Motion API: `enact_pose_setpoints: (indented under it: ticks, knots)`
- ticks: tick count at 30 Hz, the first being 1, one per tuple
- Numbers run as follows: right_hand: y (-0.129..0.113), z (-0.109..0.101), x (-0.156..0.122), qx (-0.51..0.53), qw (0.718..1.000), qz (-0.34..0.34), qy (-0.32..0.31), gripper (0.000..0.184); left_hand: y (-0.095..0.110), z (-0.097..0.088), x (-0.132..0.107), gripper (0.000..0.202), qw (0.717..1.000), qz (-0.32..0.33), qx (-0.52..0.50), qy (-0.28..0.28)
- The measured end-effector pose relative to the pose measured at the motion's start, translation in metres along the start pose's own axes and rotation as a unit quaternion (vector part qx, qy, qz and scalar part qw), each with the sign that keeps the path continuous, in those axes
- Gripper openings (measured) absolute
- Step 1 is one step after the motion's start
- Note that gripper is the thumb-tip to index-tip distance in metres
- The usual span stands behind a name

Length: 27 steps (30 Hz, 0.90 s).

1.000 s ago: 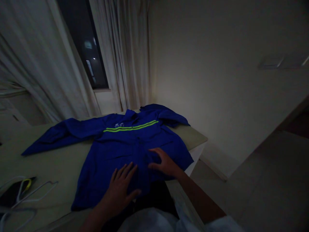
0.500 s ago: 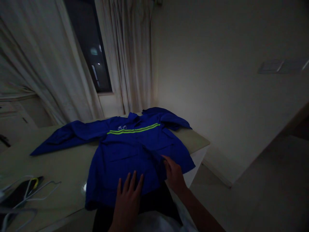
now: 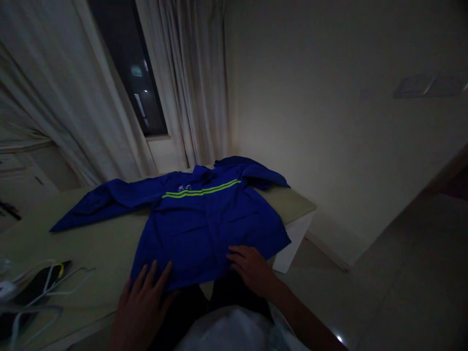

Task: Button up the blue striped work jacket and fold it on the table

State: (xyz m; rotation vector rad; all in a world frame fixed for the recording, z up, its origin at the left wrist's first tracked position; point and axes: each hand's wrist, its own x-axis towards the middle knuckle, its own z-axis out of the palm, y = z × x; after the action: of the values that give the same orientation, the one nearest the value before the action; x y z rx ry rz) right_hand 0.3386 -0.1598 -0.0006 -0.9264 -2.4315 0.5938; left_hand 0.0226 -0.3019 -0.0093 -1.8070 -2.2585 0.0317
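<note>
A blue work jacket (image 3: 190,214) lies front side up on the table, its collar toward the wall. Two yellow-green stripes cross its chest, with a small white print above them on the left. One sleeve stretches out to the left; the other is bent at the far right. My left hand (image 3: 144,297) rests on the lower left corner of the hem, fingers spread. On the hem near the middle lies my right hand (image 3: 252,268), fingers stretched over the cloth beside the front placket.
White cables (image 3: 47,287) and a dark flat object (image 3: 31,297) with a yellow part lie on the table (image 3: 95,253) at left. Curtains (image 3: 197,83) hang by a dark window behind. A plain wall (image 3: 310,122) stands close on the right.
My left hand has moved left to the hem's corner. My right hand has let go of the lifted front edge, which now lies flat, and rests on the cloth.
</note>
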Motion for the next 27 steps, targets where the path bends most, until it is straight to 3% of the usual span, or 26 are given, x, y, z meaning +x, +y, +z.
enact_pose_setpoints:
  ticks: [4, 6, 8, 10, 15, 18, 21, 24, 27]
  knots:
    - [-0.004, -0.005, 0.011, 0.123, 0.981, 0.074, 0.131, 0.041, -0.002, 0.007, -0.019, 0.068, 0.999, -0.014, 0.039, -0.031]
    - [-0.008, -0.009, 0.017, 0.123, 0.978, 0.073, 0.149, 0.036, 0.006, 0.006, -0.024, 0.069, 0.998, -0.025, 0.044, -0.027]
    - [-0.014, -0.012, 0.026, 0.082, 0.986, 0.044, 0.135, 0.034, 0.013, 0.001, -0.022, 0.074, 0.998, -0.04, 0.046, -0.031]
    - [-0.019, -0.011, 0.042, 0.03, 0.991, 0.022, 0.126, 0.044, 0.018, -0.003, -0.015, 0.083, 0.998, -0.027, 0.05, -0.037]
    - [-0.014, 0.007, 0.107, -0.051, 0.994, 0.036, 0.085, 0.05, 0.019, 0.002, -0.001, 0.094, 0.999, -0.011, 0.023, -0.047]
    - [0.003, 0.019, 0.137, -0.017, 0.999, 0.033, 0.033, 0.045, 0.015, 0.006, -0.005, 0.096, 0.998, -0.016, 0.003, -0.058]
    - [0.026, 0.025, 0.148, 0.103, 0.99, 0.069, 0.067, 0.044, 0.011, -0.001, -0.003, 0.098, 0.995, -0.014, -0.028, -0.092]
    - [0.043, 0.024, 0.149, 0.206, 0.966, 0.086, 0.131, 0.036, 0.016, -0.023, 0.021, 0.095, 0.991, -0.019, -0.055, -0.124]
    - [0.049, 0.021, 0.15, 0.23, 0.96, 0.07, 0.146, 0.026, 0.034, -0.045, 0.075, 0.07, 0.985, 0.07, -0.121, -0.1]
